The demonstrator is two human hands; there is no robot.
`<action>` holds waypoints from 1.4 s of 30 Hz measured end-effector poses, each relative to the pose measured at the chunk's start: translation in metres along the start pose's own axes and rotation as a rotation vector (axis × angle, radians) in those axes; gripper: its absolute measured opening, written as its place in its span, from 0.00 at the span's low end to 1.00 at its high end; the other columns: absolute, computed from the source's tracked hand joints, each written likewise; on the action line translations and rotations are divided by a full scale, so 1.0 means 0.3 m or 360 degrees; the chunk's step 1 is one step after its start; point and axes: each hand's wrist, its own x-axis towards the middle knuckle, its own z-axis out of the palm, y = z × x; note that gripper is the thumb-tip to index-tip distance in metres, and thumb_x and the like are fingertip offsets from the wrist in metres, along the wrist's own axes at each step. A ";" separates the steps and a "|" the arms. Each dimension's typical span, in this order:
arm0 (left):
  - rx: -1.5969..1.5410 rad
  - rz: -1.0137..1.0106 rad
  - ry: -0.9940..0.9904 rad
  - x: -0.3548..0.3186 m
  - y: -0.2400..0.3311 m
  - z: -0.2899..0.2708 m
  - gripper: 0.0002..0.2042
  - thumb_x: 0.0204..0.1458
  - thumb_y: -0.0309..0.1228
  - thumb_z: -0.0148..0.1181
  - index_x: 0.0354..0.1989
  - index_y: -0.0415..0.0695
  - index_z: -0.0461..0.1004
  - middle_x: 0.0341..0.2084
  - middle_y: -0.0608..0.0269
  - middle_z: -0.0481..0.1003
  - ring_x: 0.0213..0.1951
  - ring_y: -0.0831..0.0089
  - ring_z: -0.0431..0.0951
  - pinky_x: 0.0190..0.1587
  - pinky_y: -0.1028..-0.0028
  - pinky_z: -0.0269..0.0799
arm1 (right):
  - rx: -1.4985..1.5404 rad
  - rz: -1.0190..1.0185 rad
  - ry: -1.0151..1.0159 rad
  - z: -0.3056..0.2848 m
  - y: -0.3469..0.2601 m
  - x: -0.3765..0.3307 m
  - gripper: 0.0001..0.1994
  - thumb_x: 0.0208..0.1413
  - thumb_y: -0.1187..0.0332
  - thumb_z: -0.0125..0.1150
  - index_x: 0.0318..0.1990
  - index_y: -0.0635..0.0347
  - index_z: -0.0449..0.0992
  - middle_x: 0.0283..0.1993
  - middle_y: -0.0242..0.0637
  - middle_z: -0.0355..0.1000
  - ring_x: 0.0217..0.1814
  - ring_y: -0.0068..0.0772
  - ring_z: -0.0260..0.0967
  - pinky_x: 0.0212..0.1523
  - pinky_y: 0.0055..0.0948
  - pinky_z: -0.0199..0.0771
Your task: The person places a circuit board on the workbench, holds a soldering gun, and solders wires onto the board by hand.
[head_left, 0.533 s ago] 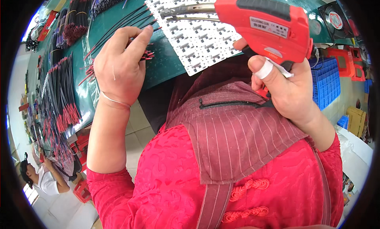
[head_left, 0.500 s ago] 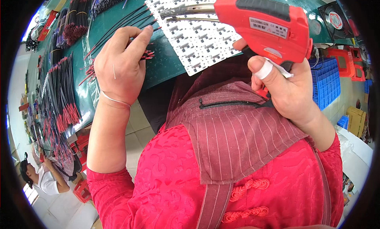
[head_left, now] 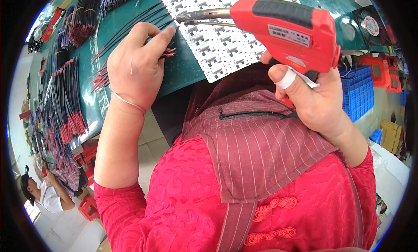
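Observation:
My right hand (head_left: 309, 91) is wrapped round the handle of a red and black soldering gun (head_left: 283, 30), with white tape about the thumb. The gun's metal tip points left, over the left edge of a white circuit board panel (head_left: 230, 51) bearing rows of small parts. Close to that tip, my left hand (head_left: 137, 62) pinches thin black wires (head_left: 126, 32) with red ends between thumb and forefinger. More red wire ends (head_left: 167, 53) stick out from beneath its palm. Whether the tip touches a wire or the board, I cannot tell.
Bundles of black wires with red ends (head_left: 65, 99) lie along the left of the green table (head_left: 187, 71), with more bundles (head_left: 85, 21) behind. A small fan (head_left: 370, 25) stands far right. Blue crates (head_left: 357, 93) sit below. Another person (head_left: 43, 193) is at far left.
My left hand has shifted slightly right and up, toward the board panel, with the wires. The soldering gun has moved a little left and down, its tip now nearer the left fingertips.

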 end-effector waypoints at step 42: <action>-0.0256 -0.0141 -0.0005 0.005 -0.033 0.013 0.19 0.37 0.14 0.62 0.39 0.50 0.81 0.33 0.66 0.76 0.34 0.65 0.78 0.36 0.70 0.74 | -0.0118 0.0033 -0.0012 0.007 -0.010 -0.006 0.12 0.60 0.71 0.61 0.49 0.66 0.74 0.46 0.40 0.75 0.28 0.19 0.67 0.27 0.19 0.71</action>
